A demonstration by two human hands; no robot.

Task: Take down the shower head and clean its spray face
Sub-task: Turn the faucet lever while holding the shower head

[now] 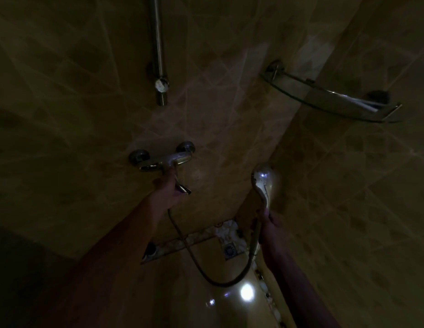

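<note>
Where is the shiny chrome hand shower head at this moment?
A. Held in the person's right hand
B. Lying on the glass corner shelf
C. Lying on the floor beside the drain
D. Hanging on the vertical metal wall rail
A: the right hand grips the handle of the shiny chrome hand shower head, away from the vertical metal wall rail.

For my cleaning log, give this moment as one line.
shower head: off rail, held by right hand | left hand: on mixer tap | spray face: not visible

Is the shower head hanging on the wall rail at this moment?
No, the shower head is off the wall rail; the right hand holds it by its handle, low near the corner.
</note>
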